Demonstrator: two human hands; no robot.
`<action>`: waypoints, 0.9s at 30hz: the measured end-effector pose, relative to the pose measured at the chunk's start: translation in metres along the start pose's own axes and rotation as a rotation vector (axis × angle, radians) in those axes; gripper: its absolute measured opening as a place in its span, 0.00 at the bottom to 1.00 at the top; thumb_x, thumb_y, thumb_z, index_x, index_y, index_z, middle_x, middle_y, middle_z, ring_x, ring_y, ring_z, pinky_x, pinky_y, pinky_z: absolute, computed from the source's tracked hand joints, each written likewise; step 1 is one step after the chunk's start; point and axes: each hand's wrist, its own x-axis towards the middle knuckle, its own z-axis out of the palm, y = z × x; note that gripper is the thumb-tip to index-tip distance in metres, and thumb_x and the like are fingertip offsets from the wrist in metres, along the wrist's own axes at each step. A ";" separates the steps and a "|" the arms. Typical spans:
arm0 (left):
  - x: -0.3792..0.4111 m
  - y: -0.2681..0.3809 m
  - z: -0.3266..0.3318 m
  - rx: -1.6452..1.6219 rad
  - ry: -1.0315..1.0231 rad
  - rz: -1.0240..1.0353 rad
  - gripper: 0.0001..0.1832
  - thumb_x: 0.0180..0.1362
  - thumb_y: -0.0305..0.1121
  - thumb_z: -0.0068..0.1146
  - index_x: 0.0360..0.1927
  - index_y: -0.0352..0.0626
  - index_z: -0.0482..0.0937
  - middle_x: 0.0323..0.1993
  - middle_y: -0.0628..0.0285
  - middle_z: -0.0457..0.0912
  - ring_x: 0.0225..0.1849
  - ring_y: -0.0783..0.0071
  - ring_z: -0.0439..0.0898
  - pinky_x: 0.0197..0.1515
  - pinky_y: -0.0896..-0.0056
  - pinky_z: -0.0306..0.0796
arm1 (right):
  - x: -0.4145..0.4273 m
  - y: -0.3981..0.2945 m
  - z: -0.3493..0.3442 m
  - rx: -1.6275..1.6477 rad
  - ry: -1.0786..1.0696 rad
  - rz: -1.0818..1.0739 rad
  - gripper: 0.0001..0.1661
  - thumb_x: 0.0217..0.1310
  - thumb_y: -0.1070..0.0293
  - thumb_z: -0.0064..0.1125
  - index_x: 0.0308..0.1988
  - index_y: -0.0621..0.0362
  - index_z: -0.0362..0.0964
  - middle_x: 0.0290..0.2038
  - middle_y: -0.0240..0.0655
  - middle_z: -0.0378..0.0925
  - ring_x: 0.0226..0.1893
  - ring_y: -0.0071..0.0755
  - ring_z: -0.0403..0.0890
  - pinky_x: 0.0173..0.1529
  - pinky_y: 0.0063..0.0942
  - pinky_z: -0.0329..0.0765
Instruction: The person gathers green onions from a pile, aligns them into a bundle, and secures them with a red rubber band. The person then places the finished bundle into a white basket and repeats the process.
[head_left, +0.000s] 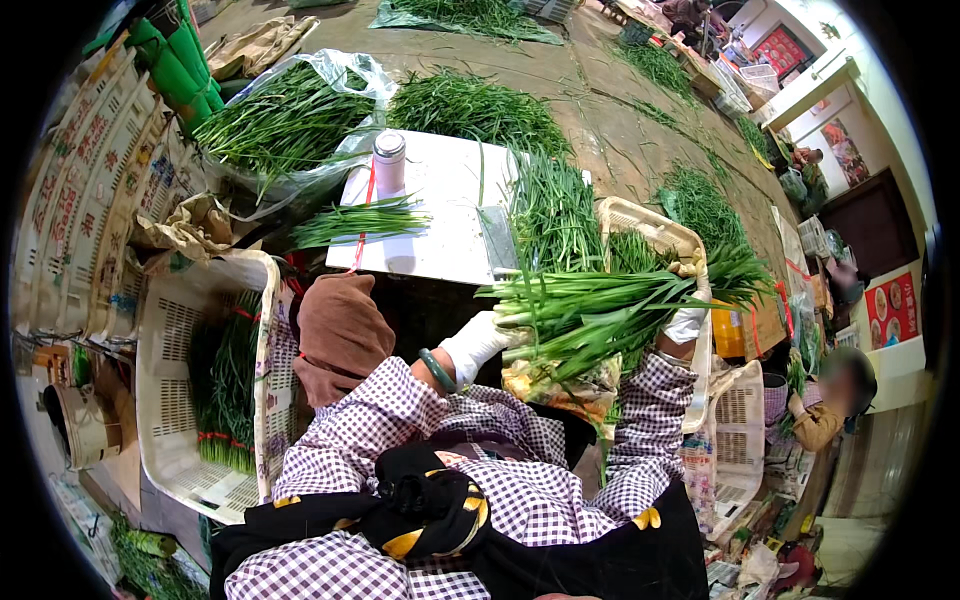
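Observation:
A thick bunch of garlic chives (600, 304) lies sideways between my two white-gloved hands, above my lap. My left hand (484, 343), with a dark green bangle at the wrist, grips the pale stem ends. Around the leafy part, my right hand (688, 315) is closed; the leaf tips stick out beyond it to the right. Just past the bunch, a heap of loose chives (555, 217) covers the right side of a white board (442, 169). A smaller bunch (364, 223) rests across the board's left edge, beside a red tie strip (365, 217).
A lidded bottle (389, 161) stands on the board near a grey metal plate (496, 236). At left, a plastic crate (169, 375) holds tied bunches. Another crate (652, 217) is at right. Chive piles (480, 109) lie beyond the board. A person (832, 405) sits at far right.

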 end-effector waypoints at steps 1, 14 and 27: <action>0.002 -0.002 -0.003 -0.017 0.040 -0.050 0.19 0.61 0.28 0.58 0.56 0.39 0.75 0.51 0.64 0.79 0.50 0.78 0.76 0.54 0.75 0.71 | 0.002 -0.002 -0.001 -0.007 0.022 0.000 0.13 0.67 0.63 0.54 0.30 0.59 0.70 0.21 0.27 0.68 0.24 0.25 0.71 0.43 0.28 0.79; -0.018 -0.028 -0.022 -0.272 -0.120 0.165 0.19 0.66 0.36 0.51 0.56 0.34 0.73 0.53 0.60 0.77 0.49 0.77 0.74 0.55 0.75 0.66 | 0.001 0.002 0.002 0.079 -0.179 0.049 0.13 0.69 0.64 0.49 0.32 0.61 0.70 0.22 0.28 0.70 0.23 0.25 0.70 0.43 0.28 0.78; -0.033 -0.033 -0.020 0.047 0.091 -0.009 0.26 0.60 0.35 0.60 0.60 0.36 0.69 0.53 0.61 0.76 0.54 0.74 0.73 0.57 0.68 0.68 | -0.027 -0.010 0.047 -0.050 -0.179 -0.194 0.15 0.70 0.63 0.49 0.48 0.61 0.72 0.24 0.30 0.72 0.25 0.25 0.72 0.42 0.26 0.79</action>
